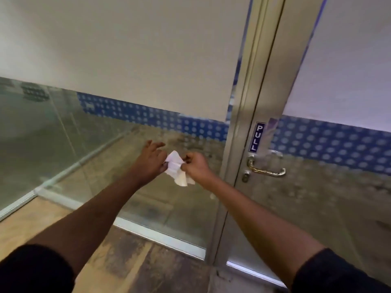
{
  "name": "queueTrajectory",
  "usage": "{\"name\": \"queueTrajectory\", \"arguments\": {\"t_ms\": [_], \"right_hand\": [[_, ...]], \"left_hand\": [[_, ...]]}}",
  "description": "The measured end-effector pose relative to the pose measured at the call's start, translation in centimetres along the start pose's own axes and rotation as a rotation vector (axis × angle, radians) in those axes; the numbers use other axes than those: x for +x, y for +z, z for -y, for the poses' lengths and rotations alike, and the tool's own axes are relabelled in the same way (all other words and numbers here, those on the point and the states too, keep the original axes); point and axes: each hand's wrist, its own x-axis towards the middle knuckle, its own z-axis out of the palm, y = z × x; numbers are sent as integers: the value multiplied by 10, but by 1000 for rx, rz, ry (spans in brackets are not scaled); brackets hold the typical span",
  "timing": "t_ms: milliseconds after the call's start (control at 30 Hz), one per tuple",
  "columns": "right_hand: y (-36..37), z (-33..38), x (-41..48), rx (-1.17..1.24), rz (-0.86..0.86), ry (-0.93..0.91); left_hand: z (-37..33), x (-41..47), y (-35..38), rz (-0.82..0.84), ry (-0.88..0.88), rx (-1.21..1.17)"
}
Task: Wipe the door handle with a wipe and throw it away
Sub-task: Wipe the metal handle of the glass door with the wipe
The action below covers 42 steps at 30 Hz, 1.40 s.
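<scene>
Wipe [177,168] is white, crumpled, pinched between both hands in mid-air in front of the glass panel [63,144], left of the door frame [243,123]. Left hand [150,159] grips the wipe's left side with thumb and lower fingers; its upper fingers are spread and lifted off the wipe. Right hand [195,166] is closed in a loose fist, pinching the wipe's right side; part of the wipe hangs below that hand. Both forearms are bare and stretched forward, with dark sleeves [31,269] at the bottom corners.

Handle [266,169] is a brass-coloured lever on the door [317,208], right of the hands and apart from them, not touched by the wipe. The lever points right, away from the frame. A keyhole [245,177] sits just below the lever's base. A blue PULL sticker [256,136] runs vertically on the door's edge just above the handle.

Door and panel both carry white frosted film [148,60] on the upper part, a blue dotted band [338,142] under it, and clear glass lower down. Wood-pattern floor [131,261] shows at the bottom, along the panel's silver bottom rail [160,235]. The picture is somewhat blurred.
</scene>
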Motion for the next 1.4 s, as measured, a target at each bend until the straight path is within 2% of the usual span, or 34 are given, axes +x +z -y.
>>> {"name": "queueTrajectory", "arguments": {"t_ms": [133, 267, 333, 467, 667, 767, 867, 933, 1033, 1100, 1167, 1200, 1300, 1400], "right_hand": [[-45, -28, -4, -115, -179, 74], [-71, -47, -18, -81, -421, 143], [-80, -57, -24, -60, -533, 167], [-97, -74, -36, -102, -633, 189], [-123, -89, -42, -235, -835, -79], [-135, -91, -39, -100, -906, -80], [-166, -94, -27, 116, -803, 101], [-191, -91, -22, 89, -703, 167], [-220, -86, -21, -19, -620, 134], [-239, -84, -21, -20, -411, 183], [-255, -85, -19, -162, -181, 296], [-261, -87, -18, -230, -123, 341], [-273, -90, -17, -240, -102, 333], [-283, -83, -18, 1, -127, 283]], "left_hand": [[-21, 51, 33, -34, 179, -21], [-41, 87, 56, -55, 336, -77], [-53, 101, 59, -127, 459, -69], [-78, 129, 55, -131, 597, 2], [-103, 167, 67, -132, 683, -33], [-117, 191, 73, -208, 717, -61], [-125, 219, 77, -290, 708, -61], [-127, 236, 81, -329, 716, -54], [-133, 254, 85, -395, 777, -59], [-138, 263, 86, -446, 804, -60], [-139, 269, 88, -480, 817, -59], [-140, 271, 88, -497, 828, -58], [-140, 276, 88, -543, 876, -47], [-142, 285, 87, -545, 830, -56]]}}
